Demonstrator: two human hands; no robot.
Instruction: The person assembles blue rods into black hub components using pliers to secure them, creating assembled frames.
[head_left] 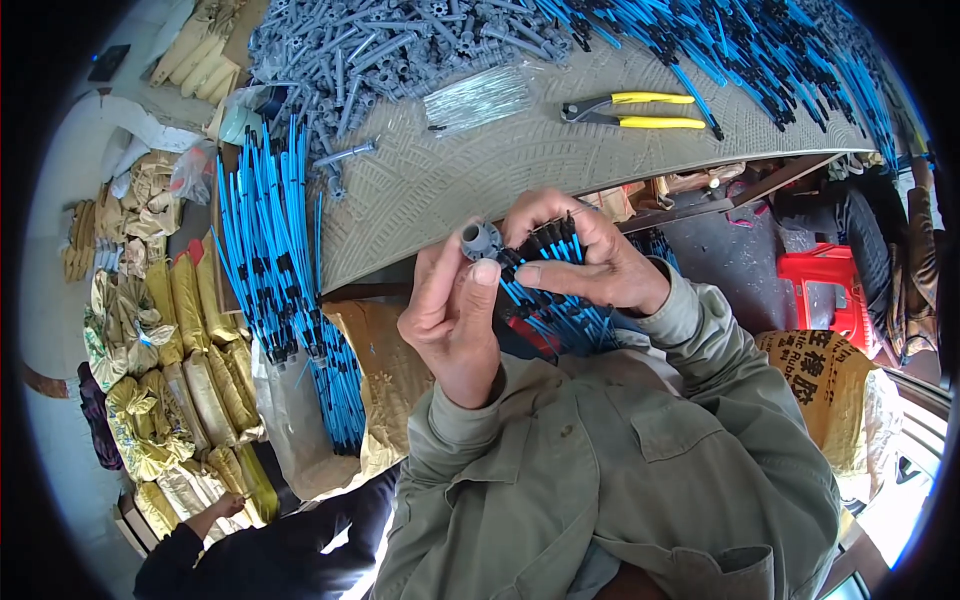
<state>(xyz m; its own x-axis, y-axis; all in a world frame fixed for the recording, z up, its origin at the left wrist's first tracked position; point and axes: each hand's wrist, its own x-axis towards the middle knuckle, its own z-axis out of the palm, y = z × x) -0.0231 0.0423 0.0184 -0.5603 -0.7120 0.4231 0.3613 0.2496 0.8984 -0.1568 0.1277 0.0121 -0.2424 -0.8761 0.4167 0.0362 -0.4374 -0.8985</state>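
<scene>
My left hand (455,325) pinches a grey plastic tube fitting (480,240) with a round open end, thumb pressed on its lower side. Close against it, my right hand (605,265) is closed round a bundle of blue cables with black ends (565,312). The bundle's black tips stand up between my thumb and fingers, and its blue lengths hang down in front of my jacket. Both hands meet just off the near edge of the table (400,210). Whether a cable end sits in the fitting is hidden by the fingers.
A heap of grey fittings (370,50) and yellow-handled pliers (635,110) lie on the table, with clear thin strips (478,100) between. More blue cables (740,50) cover the far right; others hang (265,230) over the left edge. A red stool (835,290) stands right; another person's arm (200,530) shows lower left.
</scene>
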